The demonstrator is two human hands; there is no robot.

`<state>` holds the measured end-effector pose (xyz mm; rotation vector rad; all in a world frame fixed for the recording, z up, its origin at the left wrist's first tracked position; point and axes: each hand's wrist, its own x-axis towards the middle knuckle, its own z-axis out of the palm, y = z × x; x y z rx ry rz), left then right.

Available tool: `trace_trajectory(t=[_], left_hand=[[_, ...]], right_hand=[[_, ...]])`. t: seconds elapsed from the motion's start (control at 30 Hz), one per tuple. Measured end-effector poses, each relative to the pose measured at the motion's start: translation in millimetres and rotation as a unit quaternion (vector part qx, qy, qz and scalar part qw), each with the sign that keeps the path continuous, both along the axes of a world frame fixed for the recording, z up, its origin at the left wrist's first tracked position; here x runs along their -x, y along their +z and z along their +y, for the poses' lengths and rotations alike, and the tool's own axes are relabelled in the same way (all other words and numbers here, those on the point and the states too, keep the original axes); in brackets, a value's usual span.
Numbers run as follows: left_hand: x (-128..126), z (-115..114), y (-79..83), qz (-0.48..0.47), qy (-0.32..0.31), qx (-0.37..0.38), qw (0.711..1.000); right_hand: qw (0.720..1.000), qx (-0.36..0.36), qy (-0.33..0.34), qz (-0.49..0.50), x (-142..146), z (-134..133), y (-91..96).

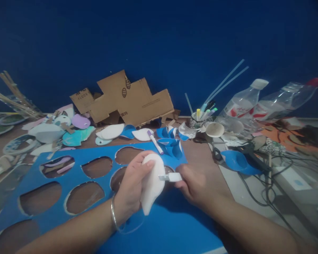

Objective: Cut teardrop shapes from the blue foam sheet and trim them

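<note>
White teardrop-shaped piece (153, 181), rounded above, pointed below, in left hand (131, 180), cutter (172, 177) in right hand (193, 183)

- Left hand (132, 181): most fingers hidden behind the white leaf-shaped foam piece (152, 181)
- White-handled cutter with a flat metal blade (171, 177): handle end hidden inside the right hand (192, 183)
- Blue foam sheet with leaf-shaped holes (159, 229): cut off on the near side
- Clear white-capped plastic bottle (245, 98), right: red lettering blurred
</note>
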<state>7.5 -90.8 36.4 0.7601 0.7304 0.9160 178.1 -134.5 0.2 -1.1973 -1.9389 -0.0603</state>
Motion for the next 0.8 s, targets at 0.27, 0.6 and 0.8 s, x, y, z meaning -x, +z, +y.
trace_trajectory(t=[0.27, 0.6, 0.8], left_hand=[[-0.4, -1.5, -0.2, 0.007, -0.003, -0.013, 1.000], [-1.3, -1.4, -1.9, -0.002, -0.009, -0.020, 1.000], [0.3, -1.8, -0.9, 0.013, -0.010, -0.017, 1.000]], right_hand=[[1.000, 0.010, -0.003, 0.000, 0.5, -1.6, 2.3], [1.000, 0.020, -0.006, 0.007, 0.6, -0.9, 1.6], [0.999, 0.033, -0.016, 0.006, -1.4, -1.9, 4.0]])
